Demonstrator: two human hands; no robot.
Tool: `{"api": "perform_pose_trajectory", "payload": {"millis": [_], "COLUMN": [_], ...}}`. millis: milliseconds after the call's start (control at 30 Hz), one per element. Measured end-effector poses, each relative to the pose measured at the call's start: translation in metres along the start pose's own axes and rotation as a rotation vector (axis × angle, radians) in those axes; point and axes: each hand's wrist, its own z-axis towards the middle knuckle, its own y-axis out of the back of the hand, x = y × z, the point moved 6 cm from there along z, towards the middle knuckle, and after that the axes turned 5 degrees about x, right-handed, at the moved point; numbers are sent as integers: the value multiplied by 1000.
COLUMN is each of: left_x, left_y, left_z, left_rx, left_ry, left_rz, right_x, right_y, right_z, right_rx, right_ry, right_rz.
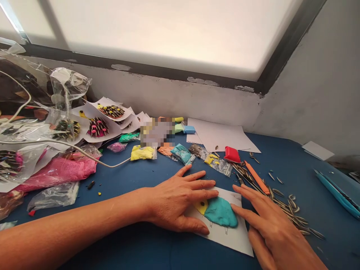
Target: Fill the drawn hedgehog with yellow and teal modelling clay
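A white sheet of paper [239,242] lies on the table under both hands. On it is a flattened teal clay body [221,212] joined to a yellow clay head [201,206] with a dark eye spot. Short legs are drawn in pen below the teal clay. My left hand [182,202] rests flat over the left part of the sheet, fingers spread, partly covering the yellow clay. At the right, my right hand [267,225] has its fingers stretched out, the index fingertip at the teal clay's right edge. Neither hand holds anything.
Striped sunflower seeds [295,213] are scattered at the right near an orange stick [256,177] and a teal pen-like tool [337,193]. Clay packets, including a red one [232,154], line the back. Finished seed-and-clay hedgehogs [97,127], a pink cloth [64,170] and a white cable [84,155] lie left.
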Motion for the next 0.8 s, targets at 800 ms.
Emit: {"api": "perform_pose_trajectory", "payload": {"millis": [800], "left_x": [12], "left_y": [37], "left_z": [30], "left_rx": [-100], "left_ry": [237], "left_rz": [61], "right_x": [-23], "right_y": [-26], "right_z": [2], "right_rx": [-5], "right_ry": [-134], "right_rz": [80]}}
